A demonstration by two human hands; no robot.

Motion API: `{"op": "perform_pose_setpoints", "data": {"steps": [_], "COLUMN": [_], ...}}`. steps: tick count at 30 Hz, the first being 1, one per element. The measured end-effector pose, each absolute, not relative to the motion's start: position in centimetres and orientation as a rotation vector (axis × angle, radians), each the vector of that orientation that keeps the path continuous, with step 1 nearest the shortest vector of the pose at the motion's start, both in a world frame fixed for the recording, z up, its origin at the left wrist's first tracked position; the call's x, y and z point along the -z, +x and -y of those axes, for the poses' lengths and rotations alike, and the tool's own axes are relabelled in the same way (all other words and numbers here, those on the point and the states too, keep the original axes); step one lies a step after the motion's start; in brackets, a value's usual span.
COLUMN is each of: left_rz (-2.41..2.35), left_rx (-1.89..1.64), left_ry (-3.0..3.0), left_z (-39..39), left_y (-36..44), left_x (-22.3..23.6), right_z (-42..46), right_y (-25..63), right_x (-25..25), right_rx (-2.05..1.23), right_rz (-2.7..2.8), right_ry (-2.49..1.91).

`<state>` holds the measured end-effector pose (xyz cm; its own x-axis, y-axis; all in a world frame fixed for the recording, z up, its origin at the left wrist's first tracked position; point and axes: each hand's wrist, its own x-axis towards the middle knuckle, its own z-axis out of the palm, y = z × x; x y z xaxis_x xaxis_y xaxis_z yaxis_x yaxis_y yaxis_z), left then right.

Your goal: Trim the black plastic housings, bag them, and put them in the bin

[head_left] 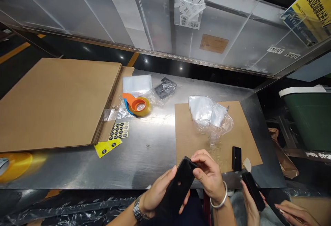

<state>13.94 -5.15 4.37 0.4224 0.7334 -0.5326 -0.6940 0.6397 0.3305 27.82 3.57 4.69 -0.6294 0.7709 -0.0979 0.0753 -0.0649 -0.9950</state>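
The left hand [160, 189] wraps the black case [183, 179] from the left; the right hand [209, 176] pinches its far right corner.

The case [184, 174] is looking smooth and matt. The bench [152, 164] is gleaming as bare metal, the bangle [222, 198] as polished metal. The cardboard [59, 101] is showing matt paper. The bag [203, 112] is glinting as crinkled plastic; the tape [22, 164] is looking glossy.
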Motion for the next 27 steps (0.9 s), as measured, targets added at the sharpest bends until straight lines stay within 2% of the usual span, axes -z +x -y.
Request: {"op": "perform_pose_setpoints", "data": {"steps": [22,27], "left_rz": [-0.656,-0.679], "left_rx": [-0.836,-0.846], "left_ry": [-0.085,-0.063], "left_z": [5.8,6.8], "left_y": [13.6,14.5], "left_x": [-3.7,-3.9], "right_z": [-3.0,-2.2], "right_y": [27.5,28.2], "right_x": [-3.4,-3.4], "right_rx": [-1.783,-1.855], "right_rz": [1.649,1.496], "right_ry": [-0.928,-0.927]}}
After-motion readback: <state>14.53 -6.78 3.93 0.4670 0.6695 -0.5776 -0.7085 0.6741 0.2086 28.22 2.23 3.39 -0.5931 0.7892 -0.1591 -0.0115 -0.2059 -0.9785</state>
